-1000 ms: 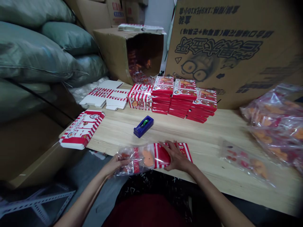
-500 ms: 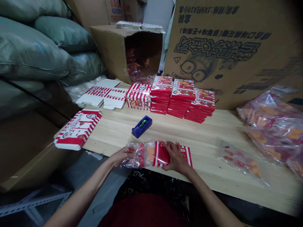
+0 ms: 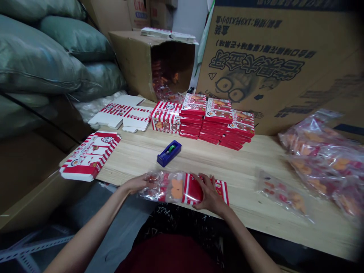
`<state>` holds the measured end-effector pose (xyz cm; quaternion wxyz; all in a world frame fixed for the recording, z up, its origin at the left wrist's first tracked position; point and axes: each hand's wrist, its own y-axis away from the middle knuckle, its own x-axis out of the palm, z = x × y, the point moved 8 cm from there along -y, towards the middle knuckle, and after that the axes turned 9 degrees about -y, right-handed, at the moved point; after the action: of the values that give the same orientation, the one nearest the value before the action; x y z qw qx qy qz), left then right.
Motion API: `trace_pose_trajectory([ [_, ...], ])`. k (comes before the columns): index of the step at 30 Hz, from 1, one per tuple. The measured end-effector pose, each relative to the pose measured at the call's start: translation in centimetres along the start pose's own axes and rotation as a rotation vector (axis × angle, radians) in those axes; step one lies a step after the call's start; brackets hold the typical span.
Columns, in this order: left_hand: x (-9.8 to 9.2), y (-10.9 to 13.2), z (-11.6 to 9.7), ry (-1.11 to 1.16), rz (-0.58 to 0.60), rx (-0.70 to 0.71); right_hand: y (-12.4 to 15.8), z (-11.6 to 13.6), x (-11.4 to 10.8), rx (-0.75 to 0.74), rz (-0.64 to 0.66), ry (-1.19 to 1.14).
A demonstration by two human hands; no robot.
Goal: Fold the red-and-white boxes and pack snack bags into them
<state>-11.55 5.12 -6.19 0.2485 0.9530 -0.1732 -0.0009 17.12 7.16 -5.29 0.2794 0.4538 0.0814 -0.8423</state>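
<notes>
At the near edge of the table, my left hand (image 3: 140,183) is closed on the left end of a clear plastic packet (image 3: 167,188) with red and orange pieces inside. The packet's right end meets the left end of a red-and-white striped box (image 3: 193,189); how far it reaches inside is hidden. My right hand (image 3: 210,194) lies over the box, fingers curled across its top and thumb at the near side, gripping it. Beyond both hands sits a blue tape dispenser (image 3: 169,153) with green tape.
Stacked filled boxes (image 3: 216,121) stand at the back. Flat box blanks (image 3: 92,155) lie at the left, with more blanks (image 3: 122,113) behind. A single packet (image 3: 284,195) and a packet heap (image 3: 318,155) lie right. An open carton (image 3: 131,62) stands behind.
My left hand has shifted slightly left with the packet, and more of the packet shows beside the box. My right hand stays on the box. The view has turned a little.
</notes>
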Motion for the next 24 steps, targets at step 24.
trace_pose_trajectory([
  [24, -2.6, -3.1, -2.0, -0.217, 0.021, -0.059, 0.1, 0.2, -0.8, -0.063, 0.109, -0.029],
])
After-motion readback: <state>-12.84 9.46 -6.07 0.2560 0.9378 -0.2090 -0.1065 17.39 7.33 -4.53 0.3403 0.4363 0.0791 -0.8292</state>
